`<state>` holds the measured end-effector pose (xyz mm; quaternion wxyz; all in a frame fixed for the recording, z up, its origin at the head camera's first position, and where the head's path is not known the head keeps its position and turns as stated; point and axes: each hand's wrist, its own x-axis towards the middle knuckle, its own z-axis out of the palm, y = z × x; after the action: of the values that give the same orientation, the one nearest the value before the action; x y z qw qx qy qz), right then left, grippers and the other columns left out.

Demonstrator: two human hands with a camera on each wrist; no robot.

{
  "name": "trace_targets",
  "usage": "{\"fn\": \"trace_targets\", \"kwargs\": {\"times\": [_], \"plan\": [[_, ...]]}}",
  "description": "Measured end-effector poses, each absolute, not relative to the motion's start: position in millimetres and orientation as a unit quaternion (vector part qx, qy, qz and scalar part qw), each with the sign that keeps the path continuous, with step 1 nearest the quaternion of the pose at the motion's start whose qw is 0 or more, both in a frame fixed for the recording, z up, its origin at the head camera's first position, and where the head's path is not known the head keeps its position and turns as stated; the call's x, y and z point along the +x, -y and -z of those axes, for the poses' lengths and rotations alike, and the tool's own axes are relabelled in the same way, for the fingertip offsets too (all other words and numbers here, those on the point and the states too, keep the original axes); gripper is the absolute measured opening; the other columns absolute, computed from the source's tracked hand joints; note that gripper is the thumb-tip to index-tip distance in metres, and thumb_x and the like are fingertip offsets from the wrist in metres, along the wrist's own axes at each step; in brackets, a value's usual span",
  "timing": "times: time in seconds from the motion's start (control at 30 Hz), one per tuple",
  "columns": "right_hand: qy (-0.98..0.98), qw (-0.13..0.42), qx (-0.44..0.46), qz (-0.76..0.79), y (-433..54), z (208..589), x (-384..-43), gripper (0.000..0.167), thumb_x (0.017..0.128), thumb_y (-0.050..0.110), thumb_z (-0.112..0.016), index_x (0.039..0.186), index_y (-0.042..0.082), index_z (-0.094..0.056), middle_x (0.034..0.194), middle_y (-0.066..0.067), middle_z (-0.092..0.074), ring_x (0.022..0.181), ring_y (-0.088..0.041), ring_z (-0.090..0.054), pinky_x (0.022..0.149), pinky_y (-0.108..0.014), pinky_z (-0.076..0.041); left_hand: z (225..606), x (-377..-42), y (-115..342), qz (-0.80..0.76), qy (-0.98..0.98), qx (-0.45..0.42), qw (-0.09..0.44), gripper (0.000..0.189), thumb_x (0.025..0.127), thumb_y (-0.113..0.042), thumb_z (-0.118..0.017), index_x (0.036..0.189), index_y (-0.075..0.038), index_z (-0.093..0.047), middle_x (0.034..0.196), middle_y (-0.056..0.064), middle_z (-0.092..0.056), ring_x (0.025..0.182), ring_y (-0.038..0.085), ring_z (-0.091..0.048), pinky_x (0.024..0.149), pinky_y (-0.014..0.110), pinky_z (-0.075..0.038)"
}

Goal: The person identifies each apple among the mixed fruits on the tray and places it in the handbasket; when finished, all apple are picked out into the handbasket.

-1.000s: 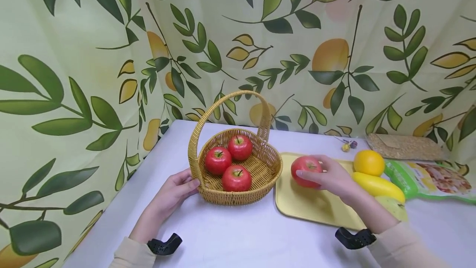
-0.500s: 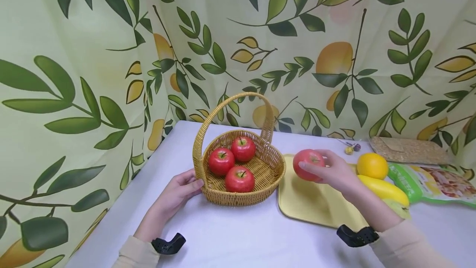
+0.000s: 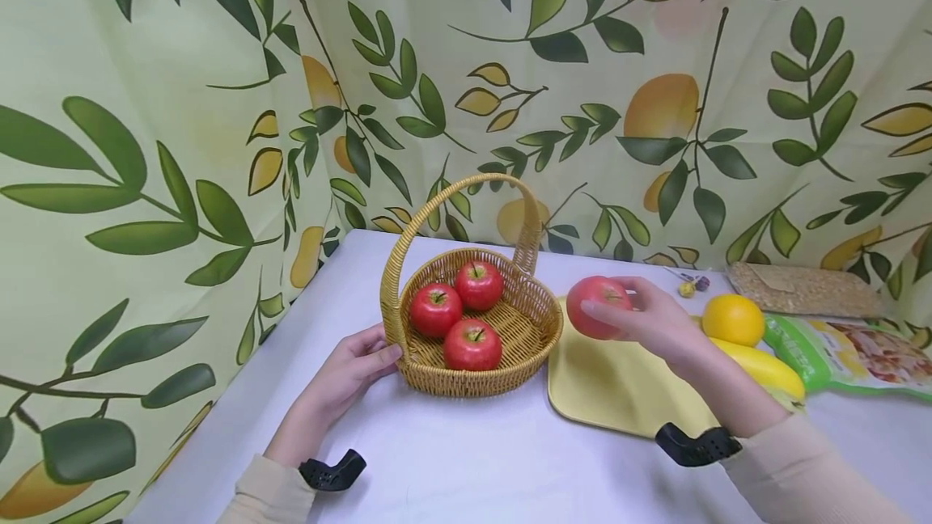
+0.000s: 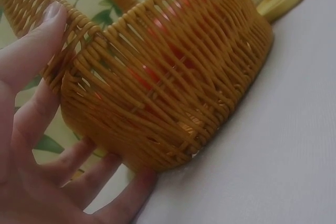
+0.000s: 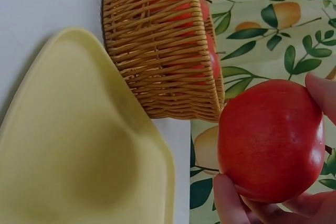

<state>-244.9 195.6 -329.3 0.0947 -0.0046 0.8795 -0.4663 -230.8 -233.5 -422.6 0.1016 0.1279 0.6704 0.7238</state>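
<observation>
A wicker basket (image 3: 480, 382) with a tall arched handle stands on the table, with three red apples (image 3: 472, 344) inside. At its left side my left hand (image 3: 354, 370) holds the basket where the handle meets the rim. In the left wrist view the thumb (image 4: 39, 45) lies over the woven handle base, and the other fingers spread along the wicker wall. My right hand (image 3: 655, 318) grips another red apple (image 5: 272, 141) between thumb and fingers. That apple is raised above the yellow tray's left part, just right of the basket.
Under the right forearm lies the yellow tray (image 3: 604, 395), bearing an orange (image 3: 733, 319) and a yellow elongated fruit (image 3: 760, 369). Farther right are a green printed bag (image 3: 845, 350) and a cork-like slab (image 3: 804, 289). Small dried flowers (image 3: 687, 289) lie near the leaf-patterned backdrop (image 3: 553, 103).
My right hand has lifted the apple up from low over the tray. The left hand keeps its hold on the basket; the view has shifted slightly.
</observation>
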Motion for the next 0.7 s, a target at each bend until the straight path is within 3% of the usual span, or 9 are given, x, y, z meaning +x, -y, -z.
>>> {"fn": "trace_targets", "kwargs": {"times": [0.33,0.7], "plan": [[-0.869,0.088,-0.019,0.487,-188.7,330.0,-246.5,0.096,0.089,0.06,-0.072,0.156,0.004,-0.032,0.143,-0.021,-0.054,0.119,-0.035,-0.058,0.099,-0.052,-0.052,422.1,-230.7,233.5,-0.722,-0.671,0.131,0.102,0.049,0.099,-0.008,-0.066,0.137,0.019,-0.048,0.131,0.029,-0.06,0.117,0.027,-0.064,0.1,0.038,-0.054],[-0.865,0.09,-0.042,0.491,-177.9,324.4,-251.1,0.093,0.089,0.059,-0.073,0.154,0.005,-0.035,0.141,-0.019,-0.054,0.122,-0.037,-0.055,0.098,-0.053,-0.053,422.9,-230.3,234.0,-0.723,-0.671,0.132,0.1,0.045,0.099,-0.008,-0.066,0.134,0.018,-0.051,0.13,0.027,-0.061,0.113,0.022,-0.065,0.099,0.038,-0.054]]}}
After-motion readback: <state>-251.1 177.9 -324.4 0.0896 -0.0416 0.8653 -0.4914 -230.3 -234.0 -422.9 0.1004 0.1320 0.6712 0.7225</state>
